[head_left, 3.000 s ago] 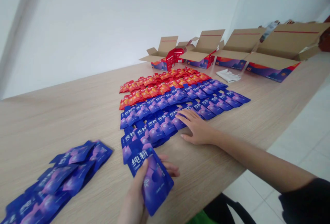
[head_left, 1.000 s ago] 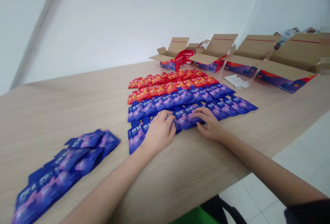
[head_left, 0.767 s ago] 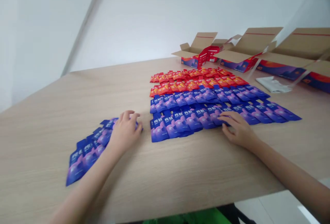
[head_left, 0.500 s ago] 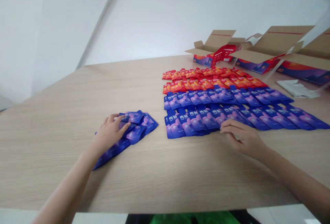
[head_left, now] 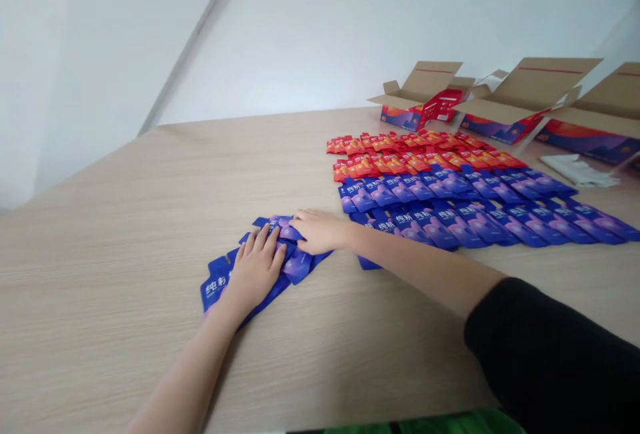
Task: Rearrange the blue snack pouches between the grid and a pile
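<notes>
I had my left hand (head_left: 255, 271) pressed flat on a loose pile of blue sachets (head_left: 299, 266), fingers spread, and my right hand (head_left: 320, 232) resting on the pile's far end, fingers straight and together (neither hand was pinching anything). The pile lay on the wooden table (head_left: 110, 301), just beside the rows of blue sachets (head_left: 465, 224).

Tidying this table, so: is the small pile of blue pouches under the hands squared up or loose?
Loose: the blue pouches lie overlapped at different angles, corners sticking out, under the left hand and right hand.
</notes>
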The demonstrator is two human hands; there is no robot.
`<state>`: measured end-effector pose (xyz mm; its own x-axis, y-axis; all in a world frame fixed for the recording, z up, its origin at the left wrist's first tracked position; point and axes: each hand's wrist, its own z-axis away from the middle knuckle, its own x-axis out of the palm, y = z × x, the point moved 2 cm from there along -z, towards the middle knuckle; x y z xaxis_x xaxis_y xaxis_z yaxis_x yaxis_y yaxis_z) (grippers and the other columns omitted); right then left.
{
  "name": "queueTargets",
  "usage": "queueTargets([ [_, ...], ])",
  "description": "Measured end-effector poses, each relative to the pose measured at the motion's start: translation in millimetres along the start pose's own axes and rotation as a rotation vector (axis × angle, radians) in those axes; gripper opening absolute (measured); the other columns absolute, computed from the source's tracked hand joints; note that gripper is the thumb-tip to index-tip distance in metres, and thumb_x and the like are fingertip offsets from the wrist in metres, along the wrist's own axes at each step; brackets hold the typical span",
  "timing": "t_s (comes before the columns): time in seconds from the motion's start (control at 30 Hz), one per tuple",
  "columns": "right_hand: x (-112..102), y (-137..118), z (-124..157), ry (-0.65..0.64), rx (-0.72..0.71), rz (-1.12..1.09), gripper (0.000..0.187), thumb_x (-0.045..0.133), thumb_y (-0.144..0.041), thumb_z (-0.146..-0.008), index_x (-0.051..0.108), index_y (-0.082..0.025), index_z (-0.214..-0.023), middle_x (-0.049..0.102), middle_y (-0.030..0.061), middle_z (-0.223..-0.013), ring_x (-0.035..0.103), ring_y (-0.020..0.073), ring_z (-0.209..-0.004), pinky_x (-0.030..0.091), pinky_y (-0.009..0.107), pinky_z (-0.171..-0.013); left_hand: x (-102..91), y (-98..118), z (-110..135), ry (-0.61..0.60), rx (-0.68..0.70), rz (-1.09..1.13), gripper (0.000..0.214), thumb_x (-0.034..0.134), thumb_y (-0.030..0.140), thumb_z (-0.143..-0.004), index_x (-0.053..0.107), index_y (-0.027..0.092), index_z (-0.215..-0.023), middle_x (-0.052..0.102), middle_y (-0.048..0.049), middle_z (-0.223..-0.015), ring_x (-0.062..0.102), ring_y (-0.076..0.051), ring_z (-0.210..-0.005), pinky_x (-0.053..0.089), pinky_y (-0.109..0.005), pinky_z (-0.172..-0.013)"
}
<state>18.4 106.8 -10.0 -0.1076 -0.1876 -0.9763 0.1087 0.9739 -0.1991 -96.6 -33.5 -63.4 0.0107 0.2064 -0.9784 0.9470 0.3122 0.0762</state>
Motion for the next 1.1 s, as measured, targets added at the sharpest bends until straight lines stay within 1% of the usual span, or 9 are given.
queueTargets([
  [0.1, 15, 0, -16, -0.009, -0.049, 0.081, 0.032, 0.057, -0.018, -0.085, 0.064, -0.002, -0.112, 0.065, 0.0247, -0.115, 0.064, 0.0315, -0.105, 0.051, 0.041, -0.093, -4.4, 4, 1, -0.004, -0.071, 0.014, 0.054, 0.031, 0.040, -0.100, 0.043, 0.012, -0.146, 0.041, -0.0181, -0.153, 0.038, -0.035, -0.142, 0.035, -0.055, -0.112],
  [0.27, 21, -2, -14, 0.050, -0.070, 0.091, 0.019, 0.055, -0.012, -0.086, 0.066, -0.005, -0.100, 0.071, 0.0203, -0.103, 0.068, 0.0284, -0.096, 0.053, 0.036, -0.083, -11.2, 10, 2, 0.029, -0.068, 0.055, 0.054, 0.031, 0.038, -0.100, 0.042, 0.013, -0.146, 0.041, -0.0188, -0.153, 0.038, -0.038, -0.140, 0.037, -0.058, -0.110],
  [0.4, 16, -1, -10, 0.125, -0.008, 0.098, 0.024, 0.053, -0.004, -0.085, 0.064, -0.009, -0.107, 0.073, 0.0130, -0.102, 0.069, 0.0234, -0.094, 0.052, 0.029, -0.077, -15.1, 9, 2, 0.078, -0.070, 0.104, 0.058, 0.029, 0.043, -0.101, 0.036, 0.012, -0.149, 0.027, -0.0238, -0.157, 0.029, -0.042, -0.144, 0.031, -0.061, -0.112],
  [0.5, -2, 7, 9, 0.171, 0.046, 0.072, 0.027, 0.059, -0.006, -0.084, 0.062, -0.013, -0.111, 0.075, 0.0082, -0.097, 0.071, 0.0214, -0.087, 0.050, 0.026, -0.068, -22.8, 14, 2, 0.165, -0.092, 0.197, 0.061, 0.030, 0.045, -0.100, 0.029, 0.012, -0.151, 0.020, -0.0245, -0.157, 0.029, -0.041, -0.144, 0.033, -0.059, -0.113],
  [0.63, -44, 34, 84, 0.377, 0.151, -0.025, 0.022, 0.055, -0.015, -0.092, 0.061, -0.015, -0.113, 0.075, 0.0066, -0.090, 0.071, 0.0194, -0.081, 0.049, 0.025, -0.067, -37.4, 37, 3, 0.288, -0.072, 0.259, 0.061, 0.040, 0.042, -0.097, 0.027, 0.015, -0.150, 0.023, -0.0229, -0.153, 0.029, -0.039, -0.144, 0.033, -0.059, -0.114],
  [0.8, -89, 92, 241, 0.787, 0.400, 0.077, 0.017, 0.055, -0.024, -0.094, 0.066, -0.020, -0.106, 0.074, 0.0041, -0.095, 0.071, 0.0189, -0.085, 0.052, 0.027, -0.073, -45.7, 97, -11, 0.186, 0.198, 0.281, 0.041, 0.045, 0.031, -0.095, 0.044, 0.022, -0.134, 0.029, -0.0168, -0.150, 0.035, -0.035, -0.140, 0.039, -0.057, -0.111],
  [0.9, -95, 133, 328, 0.966, 0.578, 0.263, 0.018, 0.060, -0.029, -0.091, 0.069, -0.022, -0.106, 0.074, 0.0061, -0.099, 0.071, 0.0226, -0.087, 0.054, 0.032, -0.075, -45.0, 155, -31, 0.081, 0.381, 0.339, 0.031, 0.044, 0.023, -0.094, 0.051, 0.023, -0.124, 0.032, -0.0145, -0.148, 0.038, -0.032, -0.139, 0.042, -0.056, -0.110],
  [0.97, -91, 156, 368, 1.012, 0.616, 0.327, 0.018, 0.061, -0.029, -0.091, 0.071, -0.023, -0.105, 0.075, 0.0068, -0.098, 0.071, 0.0230, -0.087, 0.055, 0.034, -0.078, -40.5, 200, -47, 0.015, 0.500, 0.371, 0.032, 0.044, 0.018, -0.093, 0.052, 0.023, -0.124, 0.033, -0.0147, -0.149, 0.035, -0.032, -0.141, 0.041, -0.055, -0.111],
  [1.1, -74, 184, 403, 0.930, 0.568, 0.286, 0.023, 0.053, -0.023, -0.094, 0.072, -0.026, -0.107, 0.076, 0.0047, -0.101, 0.070, 0.0233, -0.093, 0.054, 0.041, -0.088, -19.4, 291, -77, -0.048, 0.738, 0.383, 0.043, 0.045, 0.011, -0.088, 0.051, 0.018, -0.131, 0.038, -0.0183, -0.149, 0.030, -0.034, -0.145, 0.038, -0.057, -0.113],
])
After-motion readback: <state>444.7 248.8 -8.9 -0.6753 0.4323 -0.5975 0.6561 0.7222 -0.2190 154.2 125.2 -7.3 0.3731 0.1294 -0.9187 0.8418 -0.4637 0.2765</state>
